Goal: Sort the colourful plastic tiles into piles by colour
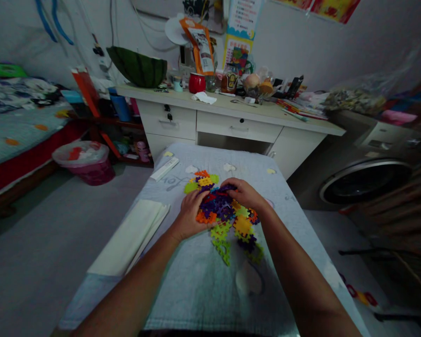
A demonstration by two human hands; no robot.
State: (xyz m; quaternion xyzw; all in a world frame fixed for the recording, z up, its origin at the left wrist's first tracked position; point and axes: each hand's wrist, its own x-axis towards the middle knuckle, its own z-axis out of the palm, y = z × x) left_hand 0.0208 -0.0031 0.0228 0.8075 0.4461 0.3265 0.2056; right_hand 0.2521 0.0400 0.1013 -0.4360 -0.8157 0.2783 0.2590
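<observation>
A cluster of colourful plastic interlocking building pieces (219,206), purple, orange, yellow, green and red, lies on the cloth-covered table (196,290). My left hand (193,213) curls round the left side of the cluster, thumb low near the orange and light green pieces. From the right, my right hand (243,192) bends its fingers over the purple pieces at the top; its fingertips are partly hidden. Green triangular piece (222,251) and yellow piece (243,225) show at the near side, below my hands. Small joints between pieces are too fine to make out.
On the table's left are a folded pale cloth (133,234) and a white narrow box (164,168). Behind stands a white desk (231,119) with a cut watermelon (139,68) and jars. A washing machine (351,159) is at right, a pink bin (87,166) at left.
</observation>
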